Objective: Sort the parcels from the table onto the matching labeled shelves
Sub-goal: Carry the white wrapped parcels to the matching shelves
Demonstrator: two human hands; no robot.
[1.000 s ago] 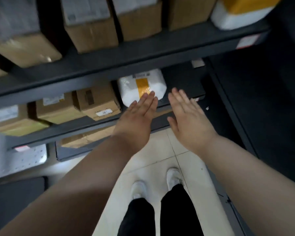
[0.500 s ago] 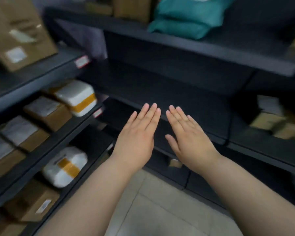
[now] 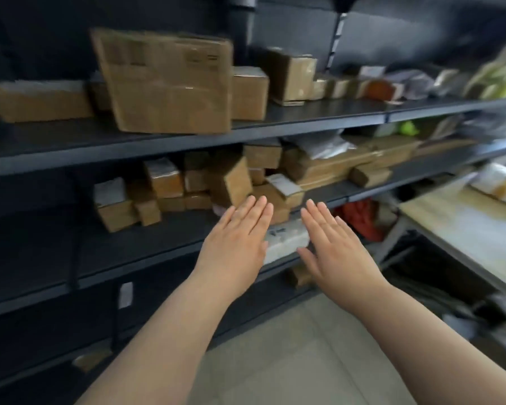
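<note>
My left hand (image 3: 237,238) and my right hand (image 3: 333,252) are stretched out flat, palms down, fingers straight, side by side and holding nothing. They hover in front of dark shelves (image 3: 304,121) stacked with brown cardboard parcels (image 3: 170,83). A white padded parcel (image 3: 287,238) lies on a lower shelf, seen between my two hands. The light wooden table (image 3: 465,229) stands at the right with a pale parcel (image 3: 500,179) on it.
Small cardboard boxes (image 3: 164,188) crowd the middle shelf. Grey and yellow-green bags (image 3: 494,80) fill the upper shelf at the right. A red bundle (image 3: 360,217) sits low beside the table's metal leg (image 3: 392,241). Tiled floor (image 3: 289,361) runs below.
My view has swung round to the right, from the earlier shelves to another rack, with the table now in sight. Both hands stay flat and empty in front of me.
</note>
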